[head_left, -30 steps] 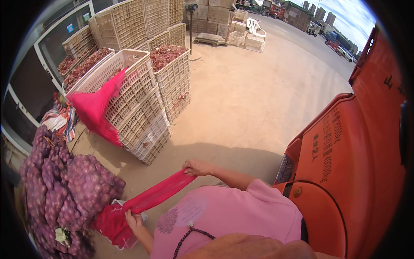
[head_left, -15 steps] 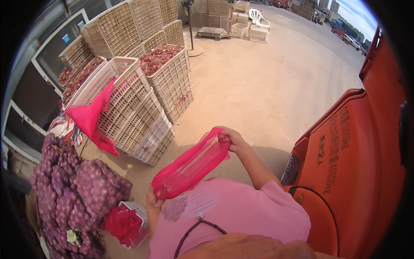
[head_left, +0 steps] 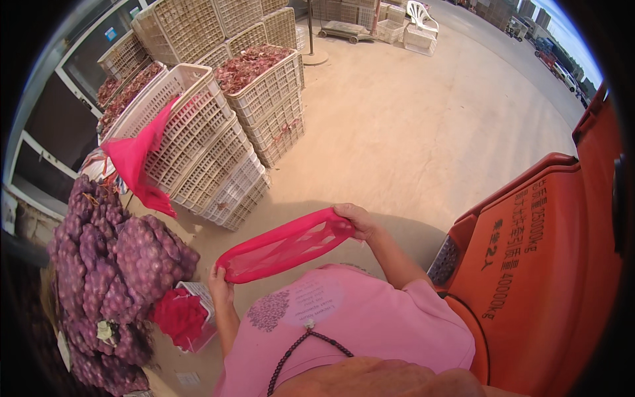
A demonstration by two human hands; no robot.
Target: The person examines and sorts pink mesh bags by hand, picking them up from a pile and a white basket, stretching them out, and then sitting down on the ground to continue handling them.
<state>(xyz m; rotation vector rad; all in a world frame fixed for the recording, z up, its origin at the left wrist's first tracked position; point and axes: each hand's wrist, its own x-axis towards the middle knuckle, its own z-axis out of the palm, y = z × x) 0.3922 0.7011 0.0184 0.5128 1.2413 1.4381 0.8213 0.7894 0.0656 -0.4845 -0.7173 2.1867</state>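
Between my hands a pink mesh bag (head_left: pixel 284 248) is stretched out in front of my pink shirt, its see-through netting spread into a long loop. My left hand (head_left: pixel 220 284) grips its lower left end, fingers closed on the edge. At the upper right end, my right hand (head_left: pixel 355 220) is closed on the mesh, with its fingertips partly hidden by the fabric. To my left, a small white basket (head_left: pixel 206 304) holds a heap of red mesh bags (head_left: pixel 180 317). Large net sacks of purple onions (head_left: pixel 149 255) are piled beside it.
Stacked white plastic crates (head_left: pixel 218 172) stand ahead on the left, pink netting (head_left: pixel 142 159) draped over them. Crates behind hold reddish onion skins (head_left: pixel 254 68). An orange truck (head_left: pixel 529 264) rises close on my right. A flat cart (head_left: pixel 347 33) and a white chair (head_left: pixel 421 16) are farther off.
My left hand has moved left and slightly up, pulling the pink mesh bag longer and flatter. The right hand keeps its hold, slightly lower. The view has shifted a little.
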